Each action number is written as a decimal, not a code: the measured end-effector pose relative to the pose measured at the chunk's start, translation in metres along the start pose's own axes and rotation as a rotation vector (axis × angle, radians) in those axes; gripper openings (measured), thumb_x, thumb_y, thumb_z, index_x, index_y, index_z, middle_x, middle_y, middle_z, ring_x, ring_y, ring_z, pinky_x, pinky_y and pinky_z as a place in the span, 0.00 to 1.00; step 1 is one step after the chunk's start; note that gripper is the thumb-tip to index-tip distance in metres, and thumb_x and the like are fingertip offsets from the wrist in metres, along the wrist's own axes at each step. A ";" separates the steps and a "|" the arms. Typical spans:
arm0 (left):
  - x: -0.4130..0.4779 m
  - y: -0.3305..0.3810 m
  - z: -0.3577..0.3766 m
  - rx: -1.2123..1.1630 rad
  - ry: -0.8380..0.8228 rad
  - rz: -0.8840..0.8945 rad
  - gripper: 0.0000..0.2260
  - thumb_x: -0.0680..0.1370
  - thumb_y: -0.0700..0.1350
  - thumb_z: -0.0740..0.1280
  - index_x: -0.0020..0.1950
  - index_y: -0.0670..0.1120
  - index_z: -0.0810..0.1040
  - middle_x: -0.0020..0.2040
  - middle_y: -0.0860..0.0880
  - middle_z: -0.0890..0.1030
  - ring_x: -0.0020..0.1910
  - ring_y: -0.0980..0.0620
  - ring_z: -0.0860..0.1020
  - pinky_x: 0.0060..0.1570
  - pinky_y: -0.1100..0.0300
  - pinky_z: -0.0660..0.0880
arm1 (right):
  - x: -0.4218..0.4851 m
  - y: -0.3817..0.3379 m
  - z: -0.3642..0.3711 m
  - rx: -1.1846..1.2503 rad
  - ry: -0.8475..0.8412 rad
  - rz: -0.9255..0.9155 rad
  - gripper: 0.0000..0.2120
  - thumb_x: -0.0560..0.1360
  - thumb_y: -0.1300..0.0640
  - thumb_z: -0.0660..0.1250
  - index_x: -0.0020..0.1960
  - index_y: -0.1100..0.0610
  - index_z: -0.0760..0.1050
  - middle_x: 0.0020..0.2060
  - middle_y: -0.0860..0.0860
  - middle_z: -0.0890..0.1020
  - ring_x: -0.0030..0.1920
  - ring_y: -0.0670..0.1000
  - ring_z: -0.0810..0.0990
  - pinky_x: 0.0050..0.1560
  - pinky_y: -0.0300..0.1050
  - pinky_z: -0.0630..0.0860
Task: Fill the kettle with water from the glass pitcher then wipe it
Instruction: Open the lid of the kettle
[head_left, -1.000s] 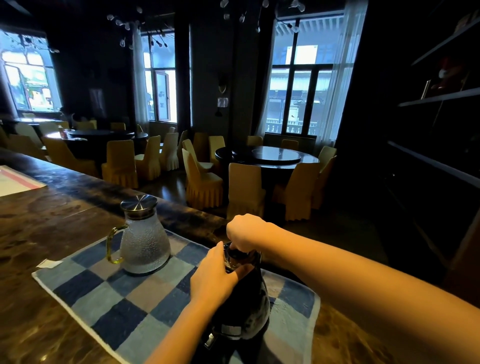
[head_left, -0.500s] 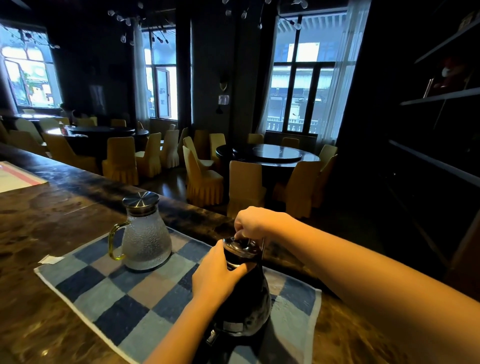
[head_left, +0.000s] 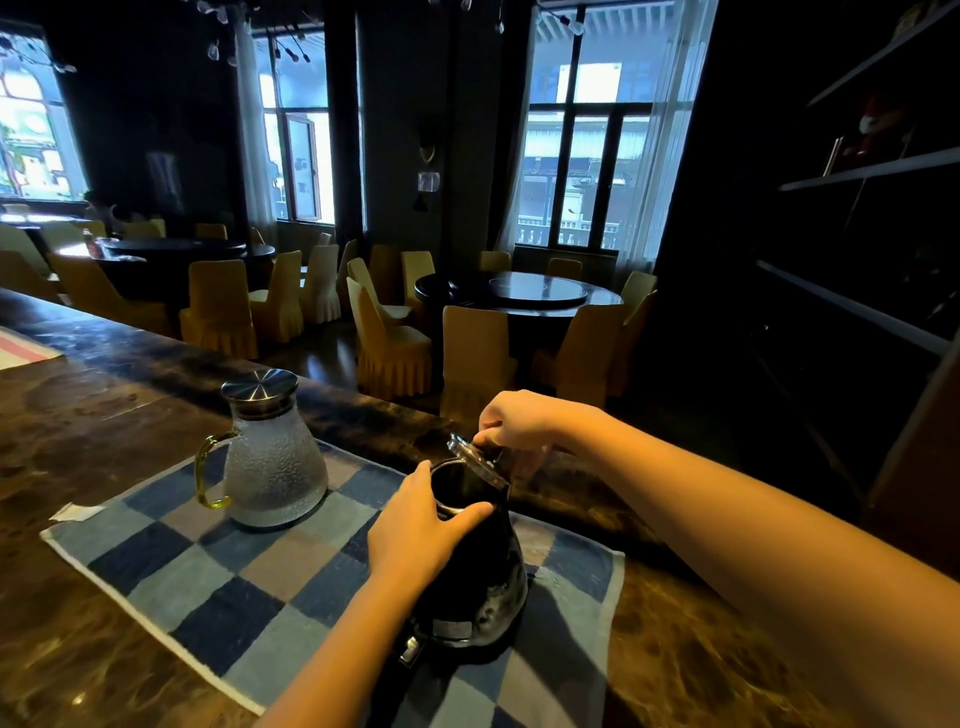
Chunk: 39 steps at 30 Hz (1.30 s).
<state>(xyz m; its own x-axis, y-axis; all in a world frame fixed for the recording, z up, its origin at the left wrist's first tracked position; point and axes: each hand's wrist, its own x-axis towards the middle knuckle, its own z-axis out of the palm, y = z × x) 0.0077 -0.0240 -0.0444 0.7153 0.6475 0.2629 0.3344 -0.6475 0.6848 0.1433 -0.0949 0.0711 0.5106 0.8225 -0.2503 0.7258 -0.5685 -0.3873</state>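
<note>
On the checked towel (head_left: 218, 582), left hand (head_left: 421, 535) gripping the black kettle (head_left: 467, 566) by the neck, right hand (head_left: 524, 421) pinching its lid (head_left: 478, 460) tipped open. Glass pitcher (head_left: 275, 467) off to the left, handle facing left too, so closer to the left hand, lid still on

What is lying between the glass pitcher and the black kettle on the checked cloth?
In the head view, only bare checked cloth lies between the pitcher and the kettle. The left hand holds the kettle on that side.
</note>
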 end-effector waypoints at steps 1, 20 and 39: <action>0.000 0.000 0.000 0.001 -0.003 0.000 0.27 0.65 0.68 0.66 0.57 0.55 0.68 0.58 0.54 0.77 0.56 0.52 0.77 0.44 0.55 0.74 | -0.001 0.007 -0.003 0.039 -0.011 0.003 0.14 0.80 0.54 0.59 0.52 0.65 0.76 0.38 0.58 0.82 0.37 0.55 0.84 0.36 0.46 0.82; -0.001 -0.003 0.007 0.040 0.114 0.016 0.34 0.65 0.68 0.66 0.66 0.52 0.68 0.63 0.52 0.77 0.61 0.48 0.76 0.42 0.58 0.68 | -0.034 0.192 0.067 -0.315 0.069 0.494 0.10 0.77 0.50 0.63 0.51 0.56 0.77 0.44 0.53 0.79 0.45 0.54 0.80 0.39 0.46 0.74; -0.007 -0.003 0.003 0.089 0.096 0.114 0.38 0.70 0.65 0.65 0.73 0.49 0.58 0.69 0.50 0.72 0.66 0.48 0.71 0.53 0.48 0.75 | -0.032 0.203 0.123 -0.343 0.266 0.562 0.14 0.73 0.42 0.65 0.52 0.51 0.72 0.43 0.48 0.76 0.43 0.50 0.76 0.38 0.43 0.72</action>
<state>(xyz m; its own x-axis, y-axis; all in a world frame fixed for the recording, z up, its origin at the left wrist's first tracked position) 0.0035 -0.0274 -0.0506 0.6912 0.6006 0.4019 0.3108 -0.7492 0.5849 0.2177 -0.2344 -0.1084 0.9141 0.3959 -0.0879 0.4010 -0.9148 0.0488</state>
